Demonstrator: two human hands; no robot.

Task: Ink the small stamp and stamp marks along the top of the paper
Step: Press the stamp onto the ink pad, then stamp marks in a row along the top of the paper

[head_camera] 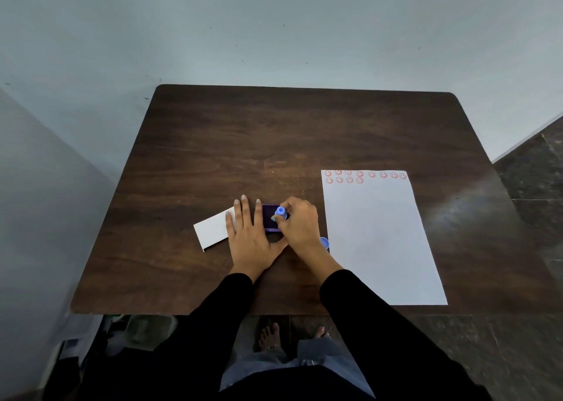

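A small blue stamp (280,212) stands pressed on a dark purple ink pad (269,217) near the table's middle. My right hand (300,224) pinches the stamp from the right. My left hand (248,233) lies flat, fingers spread, on the pad's left edge and a white card (213,233). The white paper (380,242) lies to the right, with red smiley marks (359,176) in two rows along its top edge.
A blue cap (324,242) peeks out beside my right wrist at the paper's left edge. The dark wooden table (274,144) stands against a pale wall. Dark floor lies to the right.
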